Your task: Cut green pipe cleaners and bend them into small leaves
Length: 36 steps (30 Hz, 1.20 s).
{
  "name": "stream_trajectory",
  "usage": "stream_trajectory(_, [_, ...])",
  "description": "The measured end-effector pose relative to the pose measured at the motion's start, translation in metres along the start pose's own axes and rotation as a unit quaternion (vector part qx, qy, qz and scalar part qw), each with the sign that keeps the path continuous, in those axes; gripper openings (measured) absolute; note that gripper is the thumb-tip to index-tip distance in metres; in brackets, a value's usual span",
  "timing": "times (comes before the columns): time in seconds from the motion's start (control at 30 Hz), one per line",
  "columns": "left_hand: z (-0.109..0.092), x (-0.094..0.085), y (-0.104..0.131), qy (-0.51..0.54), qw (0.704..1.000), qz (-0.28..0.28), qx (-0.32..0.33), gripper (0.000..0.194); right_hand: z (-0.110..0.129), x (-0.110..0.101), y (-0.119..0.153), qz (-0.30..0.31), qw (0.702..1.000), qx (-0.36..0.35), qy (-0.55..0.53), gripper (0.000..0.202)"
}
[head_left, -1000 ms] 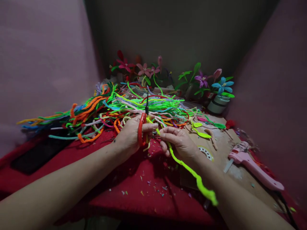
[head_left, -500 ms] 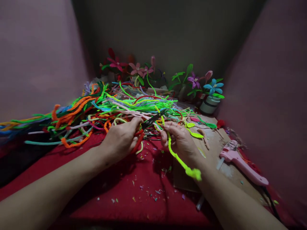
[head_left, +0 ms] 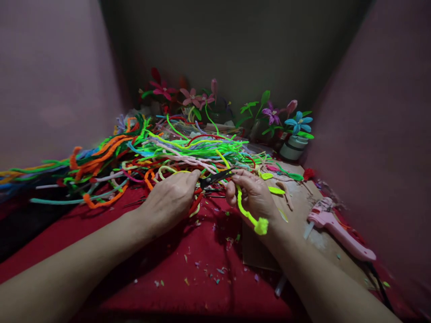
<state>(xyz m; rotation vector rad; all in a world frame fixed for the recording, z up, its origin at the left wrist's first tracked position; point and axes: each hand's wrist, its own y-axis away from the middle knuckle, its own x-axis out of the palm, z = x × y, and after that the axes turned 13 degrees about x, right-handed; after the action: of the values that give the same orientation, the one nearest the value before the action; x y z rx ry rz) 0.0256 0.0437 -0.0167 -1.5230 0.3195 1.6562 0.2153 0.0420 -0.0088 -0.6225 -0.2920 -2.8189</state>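
Observation:
My left hand [head_left: 177, 195] is wrapped round the red handles of a pair of scissors [head_left: 217, 177]. The black blades point right, their tips almost touching the fingers of my right hand [head_left: 251, 190]. That hand pinches a bright yellow pipe cleaner [head_left: 247, 215] between thumb and fingers. Its tail hangs below the hand and ends in a fuzzy knotted tip. Beyond the blades a yellow length sticks up; I cannot tell whether the blades have cut through it.
Behind my hands lies a heap of colourful pipe cleaners [head_left: 188, 150]. Pipe-cleaner flowers [head_left: 299, 122] stand at the back. On the right, a pink glue gun [head_left: 340, 229] rests on cardboard [head_left: 259, 251]. Small clippings litter the red cloth [head_left: 188, 287].
The yellow pipe cleaner's knotted tail has drawn up and left, closer to my right hand. The scissors have dropped slightly, their blades now lying flatter and nearer the right fingertips.

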Motion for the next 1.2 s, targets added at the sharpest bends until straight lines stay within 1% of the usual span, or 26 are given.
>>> stream_trajectory(0.2, [-0.0012,-0.0028,-0.0005,-0.021,1.0,0.006,0.001,0.041,-0.0016,0.0013,-0.001,-0.01,1.0,-0.014,-0.005,0.014])
stream_trajectory(0.5, [-0.0052,-0.0084,-0.0017,-0.089,0.996,0.024,0.003,0.039,-0.0003,0.0036,-0.0006,-0.013,1.0,-0.017,-0.023,0.014])
stream_trajectory(0.8, [-0.006,-0.0063,0.0004,-0.113,0.993,0.031,0.004,0.039,-0.0027,0.0021,-0.0016,-0.006,0.999,-0.005,-0.046,0.014])
stream_trajectory(1.2, [-0.0087,-0.0051,0.0001,-0.063,0.996,0.057,0.002,0.036,-0.0028,0.0035,-0.0011,-0.02,0.999,0.003,-0.045,0.011])
